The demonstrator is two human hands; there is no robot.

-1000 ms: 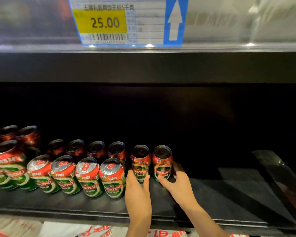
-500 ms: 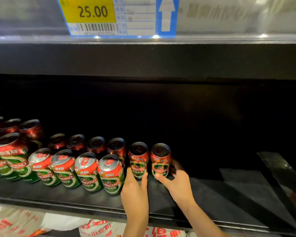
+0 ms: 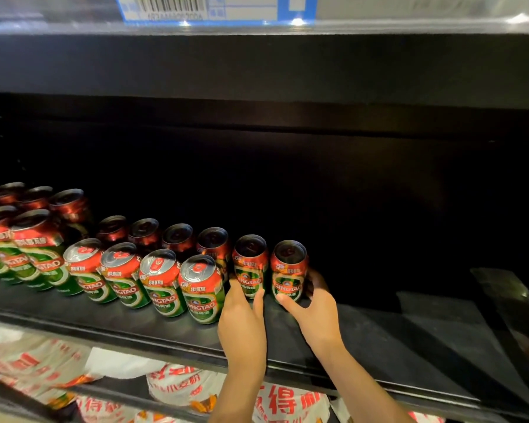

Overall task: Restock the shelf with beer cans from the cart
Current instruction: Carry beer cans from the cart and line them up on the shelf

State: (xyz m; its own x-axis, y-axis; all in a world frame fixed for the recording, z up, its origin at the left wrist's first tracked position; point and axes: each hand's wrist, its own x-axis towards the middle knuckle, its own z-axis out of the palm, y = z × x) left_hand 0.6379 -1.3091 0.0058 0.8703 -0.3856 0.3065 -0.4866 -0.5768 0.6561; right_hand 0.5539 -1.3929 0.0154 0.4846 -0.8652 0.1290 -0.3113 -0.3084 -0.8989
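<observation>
While labelled TSINGTAO, cans [image 3: 288, 271] gripped, hands [image 3: 316, 312]

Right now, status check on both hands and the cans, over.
Left hand grips one can. Right hand grips the end can. Both upright on the shelf. Nothing blocking the space to the right.

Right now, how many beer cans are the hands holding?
2. The left hand grips the second-last can in the row. The right hand grips the end can, just right of it. Both stand upright on the shelf. No hidden held can shows.
</observation>
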